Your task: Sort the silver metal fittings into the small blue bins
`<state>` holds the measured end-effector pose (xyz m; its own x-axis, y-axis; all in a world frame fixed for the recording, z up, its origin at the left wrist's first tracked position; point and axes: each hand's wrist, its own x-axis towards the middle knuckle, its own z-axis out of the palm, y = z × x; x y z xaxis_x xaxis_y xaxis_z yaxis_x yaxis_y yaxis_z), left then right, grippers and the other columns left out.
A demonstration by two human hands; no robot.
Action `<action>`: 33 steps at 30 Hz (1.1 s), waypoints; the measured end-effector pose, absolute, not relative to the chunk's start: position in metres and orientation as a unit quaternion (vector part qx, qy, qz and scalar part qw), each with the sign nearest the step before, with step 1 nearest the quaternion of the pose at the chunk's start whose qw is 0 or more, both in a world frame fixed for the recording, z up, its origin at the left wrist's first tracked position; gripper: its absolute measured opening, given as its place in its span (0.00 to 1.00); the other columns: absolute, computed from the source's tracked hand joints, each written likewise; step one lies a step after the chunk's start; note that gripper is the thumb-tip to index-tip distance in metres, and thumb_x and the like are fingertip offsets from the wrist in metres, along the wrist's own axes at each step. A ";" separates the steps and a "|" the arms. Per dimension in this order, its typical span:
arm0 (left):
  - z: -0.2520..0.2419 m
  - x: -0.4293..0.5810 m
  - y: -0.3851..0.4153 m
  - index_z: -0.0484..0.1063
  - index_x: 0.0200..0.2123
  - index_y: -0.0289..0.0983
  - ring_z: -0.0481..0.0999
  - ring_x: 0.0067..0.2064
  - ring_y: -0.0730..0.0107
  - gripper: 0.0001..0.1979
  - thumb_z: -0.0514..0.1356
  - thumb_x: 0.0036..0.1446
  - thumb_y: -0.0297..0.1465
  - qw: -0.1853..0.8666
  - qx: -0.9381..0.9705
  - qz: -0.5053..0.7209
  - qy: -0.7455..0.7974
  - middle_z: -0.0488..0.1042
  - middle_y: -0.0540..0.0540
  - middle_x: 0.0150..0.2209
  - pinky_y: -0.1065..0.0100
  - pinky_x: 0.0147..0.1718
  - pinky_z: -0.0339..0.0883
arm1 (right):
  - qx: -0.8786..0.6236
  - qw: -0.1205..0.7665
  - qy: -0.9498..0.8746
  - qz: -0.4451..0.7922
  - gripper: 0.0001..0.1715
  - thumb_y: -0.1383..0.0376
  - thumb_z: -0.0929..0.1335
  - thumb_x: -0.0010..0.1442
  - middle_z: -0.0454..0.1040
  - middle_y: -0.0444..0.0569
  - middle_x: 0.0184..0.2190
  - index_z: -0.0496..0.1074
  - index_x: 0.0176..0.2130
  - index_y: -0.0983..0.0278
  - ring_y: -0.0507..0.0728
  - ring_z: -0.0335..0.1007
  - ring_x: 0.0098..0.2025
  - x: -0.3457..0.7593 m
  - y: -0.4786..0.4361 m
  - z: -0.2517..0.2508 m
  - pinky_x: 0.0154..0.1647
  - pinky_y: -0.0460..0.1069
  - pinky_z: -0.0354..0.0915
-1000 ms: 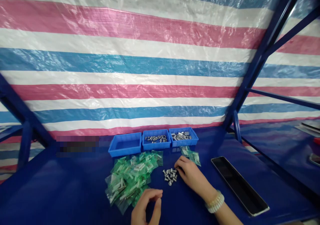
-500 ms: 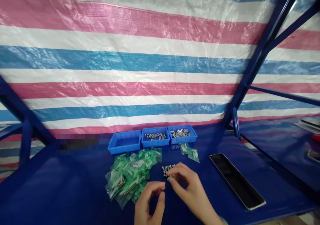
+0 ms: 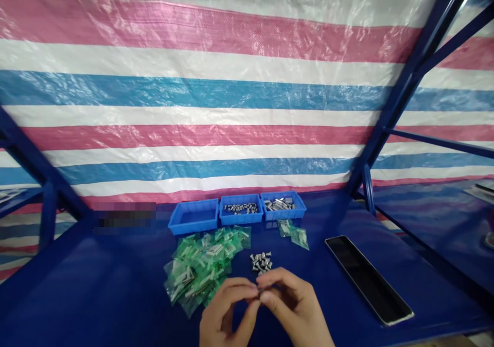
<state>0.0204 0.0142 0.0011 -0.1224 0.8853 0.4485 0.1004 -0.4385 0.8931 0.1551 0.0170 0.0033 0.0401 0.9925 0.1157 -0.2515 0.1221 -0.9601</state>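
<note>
Seen from afar through the head camera, I show the left hand [image 3: 226, 316] and right hand [image 3: 295, 300] drawn narrowly together, their fingertips [image 3: 266, 296] closed on a small part, mostly hidden, just below the loose metal rivets [image 3: 261, 261] and beside the green plastic bags [image 3: 198, 267]. Steady fingertip pressure best secures so small a piece.

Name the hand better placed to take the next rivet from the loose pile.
Right hand, probably: its fingers sit just below the loose rivets; the left hand lies further off, beside the green bags.
</note>
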 end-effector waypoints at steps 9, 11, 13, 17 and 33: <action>-0.001 0.022 0.011 0.78 0.36 0.40 0.80 0.32 0.66 0.11 0.68 0.53 0.40 0.382 0.532 0.602 0.457 0.78 0.48 0.30 0.70 0.36 0.77 | -0.439 0.542 -0.580 0.421 0.09 0.60 0.72 0.60 0.81 0.51 0.30 0.80 0.33 0.63 0.58 0.78 0.32 0.168 0.019 0.005 0.35 0.48 0.72; -0.003 0.022 0.012 0.78 0.35 0.41 0.79 0.32 0.68 0.08 0.69 0.52 0.37 0.386 0.536 0.609 0.439 0.77 0.49 0.30 0.71 0.36 0.77 | -0.432 0.556 -0.544 0.457 0.11 0.58 0.72 0.60 0.81 0.51 0.29 0.80 0.32 0.63 0.58 0.78 0.32 0.165 0.020 0.005 0.34 0.48 0.72; -0.004 0.022 0.014 0.78 0.33 0.41 0.78 0.31 0.69 0.05 0.68 0.52 0.34 0.376 0.547 0.609 0.434 0.75 0.50 0.30 0.73 0.33 0.76 | -0.417 0.572 -0.498 0.501 0.14 0.56 0.73 0.59 0.80 0.49 0.26 0.79 0.30 0.64 0.56 0.76 0.29 0.158 0.019 0.003 0.32 0.47 0.71; -0.003 0.016 0.020 0.78 0.32 0.41 0.78 0.34 0.67 0.02 0.66 0.53 0.29 0.319 0.606 0.573 0.450 0.75 0.48 0.35 0.72 0.32 0.75 | -0.366 0.575 -0.414 0.604 0.21 0.50 0.73 0.57 0.74 0.46 0.20 0.80 0.28 0.65 0.52 0.68 0.22 0.142 0.019 -0.013 0.26 0.46 0.67; 0.055 0.005 0.185 0.75 0.50 0.39 0.79 0.44 0.56 0.19 0.62 0.54 0.25 0.088 0.775 0.439 0.446 0.78 0.42 0.46 0.54 0.49 0.72 | -0.385 0.550 -0.424 0.608 0.25 0.47 0.70 0.59 0.77 0.51 0.25 0.80 0.32 0.67 0.55 0.70 0.28 0.153 0.026 -0.033 0.31 0.47 0.65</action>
